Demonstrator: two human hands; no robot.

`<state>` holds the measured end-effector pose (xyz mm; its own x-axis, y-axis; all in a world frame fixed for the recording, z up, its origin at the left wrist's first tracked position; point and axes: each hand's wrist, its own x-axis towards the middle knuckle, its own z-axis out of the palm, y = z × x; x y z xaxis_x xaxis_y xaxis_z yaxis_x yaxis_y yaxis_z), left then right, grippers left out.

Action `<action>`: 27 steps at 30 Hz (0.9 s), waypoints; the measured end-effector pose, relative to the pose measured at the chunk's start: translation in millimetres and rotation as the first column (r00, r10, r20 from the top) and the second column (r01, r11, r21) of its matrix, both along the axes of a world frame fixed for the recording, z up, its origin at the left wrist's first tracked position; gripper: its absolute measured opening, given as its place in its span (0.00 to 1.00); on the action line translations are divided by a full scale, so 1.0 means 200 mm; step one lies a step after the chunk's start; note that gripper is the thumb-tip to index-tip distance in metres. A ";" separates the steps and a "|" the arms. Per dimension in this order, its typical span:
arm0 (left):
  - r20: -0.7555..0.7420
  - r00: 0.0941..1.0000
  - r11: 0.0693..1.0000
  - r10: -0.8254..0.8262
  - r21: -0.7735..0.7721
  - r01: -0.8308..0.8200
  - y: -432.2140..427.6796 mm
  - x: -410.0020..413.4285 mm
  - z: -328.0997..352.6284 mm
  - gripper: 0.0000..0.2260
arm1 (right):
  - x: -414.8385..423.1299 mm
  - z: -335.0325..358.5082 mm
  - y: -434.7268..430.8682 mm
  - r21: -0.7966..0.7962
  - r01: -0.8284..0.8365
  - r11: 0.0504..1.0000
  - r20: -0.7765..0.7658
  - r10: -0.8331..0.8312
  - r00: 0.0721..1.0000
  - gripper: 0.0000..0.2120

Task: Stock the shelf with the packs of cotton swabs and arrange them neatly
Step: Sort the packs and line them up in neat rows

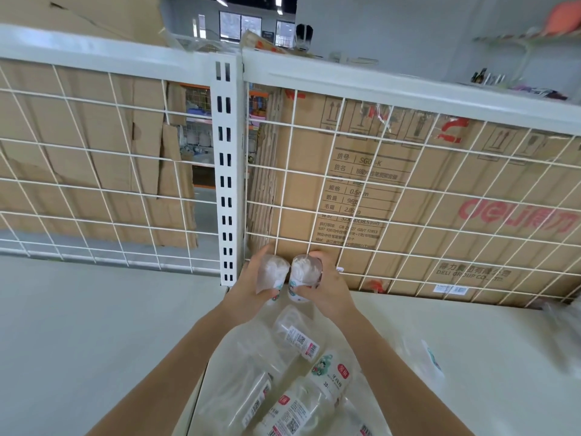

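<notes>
Each of my hands holds a clear round pack of cotton swabs at the back of the white shelf (94,325), close to the wire grid. My left hand (248,289) grips one pack (272,273). My right hand (327,289) grips the other pack (303,273), right beside the first. The two packs stand nearly upright and almost touch. Below my forearms lies a clear plastic bag (239,357) with several more packs of swabs (327,376) lying on their sides.
A white wire grid back panel (377,196) and a slotted upright post (226,184) close off the shelf's rear. Cardboard boxes (471,215) stand behind the grid. More clear packaging (427,357) lies blurred on the shelf at the right.
</notes>
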<state>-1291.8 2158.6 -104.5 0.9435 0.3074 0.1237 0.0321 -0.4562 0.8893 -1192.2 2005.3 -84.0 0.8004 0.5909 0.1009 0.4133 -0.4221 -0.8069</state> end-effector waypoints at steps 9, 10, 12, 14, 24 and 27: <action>0.077 0.996 0.994 0.046 0.097 -0.053 0.04 -0.01 -0.04 0.30 | 0.04 -0.05 -0.03 0.063 -0.055 0.997 -0.032 0.057 0.998 0.32; 0.093 0.994 0.994 0.051 0.092 -0.060 0.05 -0.01 -0.05 0.30 | 0.03 -0.05 -0.03 0.054 -0.064 0.997 -0.034 0.066 0.997 0.33; 0.115 0.991 0.995 0.064 0.067 -0.072 0.05 -0.01 -0.05 0.28 | 0.02 -0.05 -0.03 0.026 -0.070 0.997 -0.059 0.072 0.996 0.35; 0.117 0.989 0.994 0.092 0.052 -0.098 0.04 -0.01 -0.02 0.24 | 0.01 -0.05 -0.02 -0.008 -0.044 0.999 -0.041 0.044 0.998 0.35; 0.266 0.964 0.838 0.030 0.519 -0.169 0.05 -0.01 0.01 0.23 | 0.00 -0.03 -0.01 0.053 0.010 0.999 0.156 -0.018 0.988 0.33; 0.274 0.962 0.838 0.024 0.519 -0.168 0.05 -0.01 0.01 0.18 | -0.01 -0.03 -0.01 0.062 0.007 0.998 0.129 -0.015 0.991 0.33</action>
